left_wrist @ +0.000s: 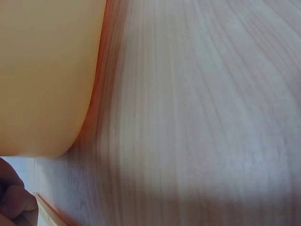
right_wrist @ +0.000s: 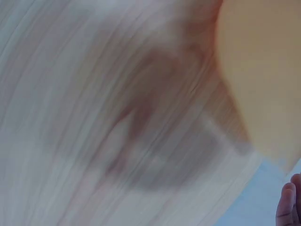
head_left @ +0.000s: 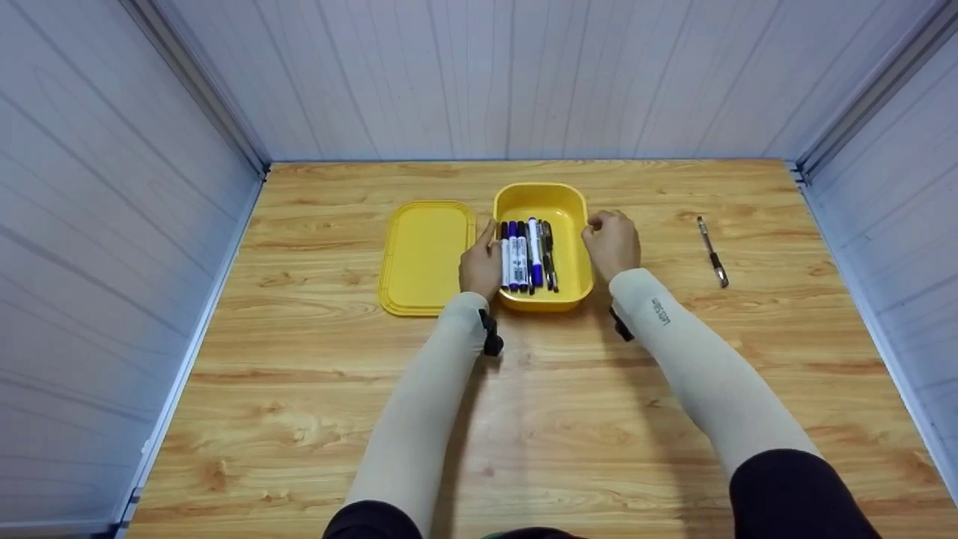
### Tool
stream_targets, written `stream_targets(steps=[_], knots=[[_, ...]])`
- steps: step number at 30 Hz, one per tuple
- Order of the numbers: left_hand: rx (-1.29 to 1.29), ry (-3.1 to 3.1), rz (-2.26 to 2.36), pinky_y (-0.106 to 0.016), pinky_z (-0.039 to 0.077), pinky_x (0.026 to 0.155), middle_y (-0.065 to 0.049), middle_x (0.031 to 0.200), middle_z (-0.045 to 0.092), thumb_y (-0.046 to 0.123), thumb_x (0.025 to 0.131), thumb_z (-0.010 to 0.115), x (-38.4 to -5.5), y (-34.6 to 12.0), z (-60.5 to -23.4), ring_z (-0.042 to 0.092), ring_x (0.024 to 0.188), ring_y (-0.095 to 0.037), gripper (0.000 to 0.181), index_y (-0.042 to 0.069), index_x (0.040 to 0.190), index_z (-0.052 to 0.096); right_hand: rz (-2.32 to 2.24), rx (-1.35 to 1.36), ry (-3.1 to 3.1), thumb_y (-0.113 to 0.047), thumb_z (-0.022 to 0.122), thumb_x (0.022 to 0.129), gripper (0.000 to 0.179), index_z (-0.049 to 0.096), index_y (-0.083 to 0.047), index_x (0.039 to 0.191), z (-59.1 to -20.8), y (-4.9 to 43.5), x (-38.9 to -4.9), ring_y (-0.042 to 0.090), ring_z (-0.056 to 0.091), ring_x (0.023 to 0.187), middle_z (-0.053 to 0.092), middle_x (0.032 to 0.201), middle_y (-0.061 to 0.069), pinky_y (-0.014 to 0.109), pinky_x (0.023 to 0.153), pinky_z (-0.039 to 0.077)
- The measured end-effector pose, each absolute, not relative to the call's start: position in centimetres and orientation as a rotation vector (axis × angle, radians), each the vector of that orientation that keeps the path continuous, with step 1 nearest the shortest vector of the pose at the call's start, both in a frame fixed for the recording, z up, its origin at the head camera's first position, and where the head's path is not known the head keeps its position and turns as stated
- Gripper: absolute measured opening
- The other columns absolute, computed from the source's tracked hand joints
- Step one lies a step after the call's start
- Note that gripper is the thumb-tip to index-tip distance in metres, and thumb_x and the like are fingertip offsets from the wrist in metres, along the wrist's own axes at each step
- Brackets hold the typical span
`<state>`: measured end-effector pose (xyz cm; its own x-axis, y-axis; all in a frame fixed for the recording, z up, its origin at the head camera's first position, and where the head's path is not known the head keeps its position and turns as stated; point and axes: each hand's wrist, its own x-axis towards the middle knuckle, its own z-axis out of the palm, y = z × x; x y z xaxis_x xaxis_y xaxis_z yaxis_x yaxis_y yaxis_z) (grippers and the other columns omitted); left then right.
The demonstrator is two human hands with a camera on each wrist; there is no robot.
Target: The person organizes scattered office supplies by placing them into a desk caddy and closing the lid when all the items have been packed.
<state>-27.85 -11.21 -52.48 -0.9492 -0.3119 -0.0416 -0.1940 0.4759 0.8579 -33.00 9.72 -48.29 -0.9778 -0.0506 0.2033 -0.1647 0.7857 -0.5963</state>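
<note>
A yellow plastic box stands uncovered on the table, its wall filling one side of the left wrist view. Inside, several markers and pens lie lengthwise toward its left side. My left hand rests along the left rim, one finger straight and pointing away from me. Curled in, the fingers of my right hand are right at the opposite rim; I cannot tell whether they pinch it. Some right fingers show just past the box wall in the blurred right wrist view.
The flat yellow lid lies left of the box, beside my left hand. Farther right, a single pen is on the wooden table. White panel walls enclose the back and both sides.
</note>
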Motion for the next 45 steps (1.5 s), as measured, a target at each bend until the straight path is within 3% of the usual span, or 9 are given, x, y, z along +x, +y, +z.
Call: stream_targets(steps=[9, 20, 29, 40, 45], knots=[[0.42, -2.6, -1.497, -0.026, 0.03, 0.041, 0.0, 0.054, 0.035, 0.032, 0.096, 0.039, -27.5, -11.1, -52.6, 0.031, 0.042, -0.012, 0.043, 0.036, 0.139, 0.032, 0.926, -0.032, -2.909, -0.017, 0.049, 0.089, 0.03, 0.06, -0.002, 0.113, -48.7, 16.9, -33.7, 0.027, 0.054, 0.089, 0.058, 0.101, 0.014, 0.041, 0.076, 0.044], [0.434, -2.561, -1.535, -0.026, 0.032, 0.041, 0.0, 0.055, 0.035, 0.029, 0.096, 0.041, -27.6, -11.1, -52.3, 0.032, 0.043, -0.012, 0.043, 0.037, 0.138, 0.033, 0.826, -0.334, -2.973, -0.017, 0.05, 0.089, 0.034, 0.058, 0.001, 0.117, -49.3, 25.9, -33.8, 0.036, 0.055, 0.093, 0.057, 0.109, 0.022, 0.047, 0.078, 0.043], [0.415, -2.562, -1.523, -0.025, 0.031, 0.04, 0.001, 0.052, 0.033, 0.028, 0.096, 0.041, -27.4, -11.1, -52.2, 0.03, 0.041, -0.012, 0.044, 0.036, 0.138, 0.033, 0.953, -0.496, -2.986, -0.02, 0.047, 0.09, 0.039, 0.053, 0.0, 0.124, -50.6, 27.7, -33.1, 0.037, 0.052, 0.1, 0.054, 0.117, 0.022, 0.047, 0.084, 0.041], [0.4, -2.558, -1.503, -0.026, 0.029, 0.041, 0.0, 0.054, 0.035, 0.028, 0.096, 0.041, -27.5, -11.1, -52.5, 0.031, 0.044, -0.013, 0.043, 0.032, 0.139, 0.035, 0.978, -0.455, -2.985, -0.015, 0.05, 0.091, 0.028, 0.063, 0.0, 0.111, -51.8, 28.1, -32.9, 0.032, 0.055, 0.095, 0.06, 0.105, 0.019, 0.044, 0.081, 0.043], [0.414, -2.551, -1.52, -0.026, 0.03, 0.041, 0.0, 0.054, 0.035, 0.028, 0.096, 0.041, -27.6, -11.2, -52.5, 0.032, 0.044, -0.013, 0.043, 0.035, 0.138, 0.035, 1.01, -0.471, -2.963, -0.016, 0.051, 0.09, 0.028, 0.063, 0.0, 0.11, -52.2, 28.1, -33.0, 0.03, 0.055, 0.092, 0.06, 0.103, 0.018, 0.042, 0.08, 0.043]])
